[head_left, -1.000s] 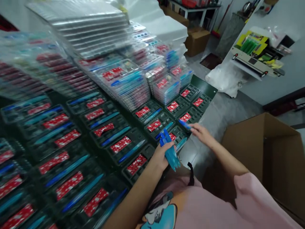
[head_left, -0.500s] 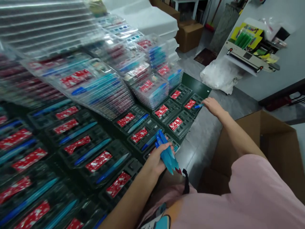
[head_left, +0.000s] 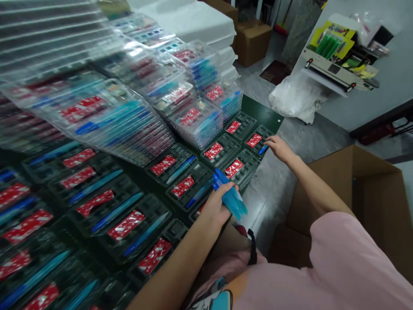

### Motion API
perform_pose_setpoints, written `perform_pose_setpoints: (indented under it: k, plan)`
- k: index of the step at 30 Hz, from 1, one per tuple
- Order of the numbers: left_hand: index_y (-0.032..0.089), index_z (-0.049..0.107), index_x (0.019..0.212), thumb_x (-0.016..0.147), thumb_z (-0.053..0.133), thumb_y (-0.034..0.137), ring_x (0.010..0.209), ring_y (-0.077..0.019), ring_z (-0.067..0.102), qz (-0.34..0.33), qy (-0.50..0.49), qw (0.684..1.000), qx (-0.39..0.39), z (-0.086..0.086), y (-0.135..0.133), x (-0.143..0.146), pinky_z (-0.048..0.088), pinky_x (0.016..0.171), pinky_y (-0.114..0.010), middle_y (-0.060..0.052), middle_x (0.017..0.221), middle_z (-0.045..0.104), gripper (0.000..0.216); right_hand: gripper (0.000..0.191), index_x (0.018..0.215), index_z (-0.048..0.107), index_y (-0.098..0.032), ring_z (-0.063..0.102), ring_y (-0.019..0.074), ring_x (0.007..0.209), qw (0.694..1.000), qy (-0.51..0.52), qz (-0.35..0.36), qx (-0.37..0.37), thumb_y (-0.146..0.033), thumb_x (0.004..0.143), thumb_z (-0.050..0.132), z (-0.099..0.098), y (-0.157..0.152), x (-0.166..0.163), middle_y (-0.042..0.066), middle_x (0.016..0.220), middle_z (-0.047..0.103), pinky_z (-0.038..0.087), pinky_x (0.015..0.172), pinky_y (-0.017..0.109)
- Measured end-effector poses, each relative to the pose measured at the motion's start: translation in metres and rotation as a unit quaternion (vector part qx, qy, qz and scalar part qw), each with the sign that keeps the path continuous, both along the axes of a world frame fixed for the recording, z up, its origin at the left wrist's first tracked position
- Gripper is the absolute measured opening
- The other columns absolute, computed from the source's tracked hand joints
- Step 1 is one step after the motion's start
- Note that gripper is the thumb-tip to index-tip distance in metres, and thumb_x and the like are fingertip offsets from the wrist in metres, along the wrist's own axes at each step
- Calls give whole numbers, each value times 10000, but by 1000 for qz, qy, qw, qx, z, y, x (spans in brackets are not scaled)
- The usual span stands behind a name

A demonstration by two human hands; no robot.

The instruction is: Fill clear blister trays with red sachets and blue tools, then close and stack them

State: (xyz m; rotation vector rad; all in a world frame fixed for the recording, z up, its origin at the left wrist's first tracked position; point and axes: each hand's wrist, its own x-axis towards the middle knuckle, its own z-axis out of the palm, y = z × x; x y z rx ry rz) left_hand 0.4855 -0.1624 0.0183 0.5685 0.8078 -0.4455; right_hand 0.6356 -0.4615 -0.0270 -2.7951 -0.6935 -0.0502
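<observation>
My left hand (head_left: 217, 206) is closed around a bundle of blue pens (head_left: 229, 194), held over the near edge of the rows of dark trays. My right hand (head_left: 280, 148) reaches out to the far corner tray (head_left: 262, 138) and pinches a single blue pen (head_left: 263, 149) at that tray's edge. The dark trays (head_left: 180, 172) each carry a red card (head_left: 234, 167), and most hold a blue pen beside it. The trays nearest my right hand show red cards with no pen.
Stacks of clear lidded packs (head_left: 129, 116) rise behind the trays. An open cardboard box (head_left: 361, 185) stands at my right. Farther off are a white bag (head_left: 297, 101), a sealing machine (head_left: 338, 73) and another carton (head_left: 253, 41) on the floor.
My right hand has moved from a near tray out to the far corner tray, carrying one pen. The left hand with its bundle has barely shifted. The view swung left.
</observation>
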Motion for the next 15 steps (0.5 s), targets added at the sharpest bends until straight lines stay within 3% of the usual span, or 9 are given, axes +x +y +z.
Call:
perform_pose_setpoints:
  k: [4, 8, 10, 12, 14, 15]
  plan:
    - [176, 623, 839, 643, 766, 91, 619, -135, 652, 36, -22, 999, 19, -4, -5, 8, 548, 610, -250, 9, 694, 672, 256, 250, 986, 663, -167, 580, 213, 990, 974, 47, -35, 217, -324, 961, 469, 25, 61, -40, 107, 1030, 652, 455, 915, 377]
    - [157, 629, 831, 635, 800, 144, 623, -148, 657, 51, -67, 996, 22, -9, -12, 15, 538, 624, -263, -9, 711, 690, 261, 334, 900, 598, -180, 571, 131, 727, 869, 327, 39, 370, -490, 812, 686, 42, 130, -87, 1, 807, 624, 474, 673, 258]
    - [153, 636, 850, 625, 815, 156, 657, -163, 673, 55, -83, 995, 17, -10, -14, 19, 541, 660, -280, -22, 745, 703, 287, 398, 880, 571, -177, 546, 106, 675, 834, 373, 22, 407, -489, 727, 766, 41, 148, -97, -27, 761, 594, 456, 633, 232]
    - [156, 640, 869, 620, 824, 156, 660, -158, 672, 61, -89, 994, 11, -9, -14, 22, 536, 670, -280, -19, 759, 705, 309, 418, 926, 573, -175, 554, 101, 665, 817, 397, 14, 417, -479, 718, 772, 37, 151, -94, -33, 751, 597, 461, 632, 230]
    - [169, 636, 886, 626, 817, 136, 650, -139, 661, 78, -77, 994, 11, -8, -10, 24, 528, 664, -259, -3, 751, 694, 319, 397, 1025, 590, -172, 586, 117, 700, 826, 399, 39, 396, -464, 785, 712, 34, 143, -79, -18, 783, 632, 480, 660, 246]
    - [178, 634, 898, 631, 807, 118, 642, -130, 652, 85, -65, 994, 10, -7, -7, 24, 524, 653, -249, 6, 739, 684, 324, 366, 1065, 599, -171, 597, 127, 729, 850, 373, 50, 370, -437, 825, 674, 35, 135, -66, -6, 811, 648, 483, 681, 257]
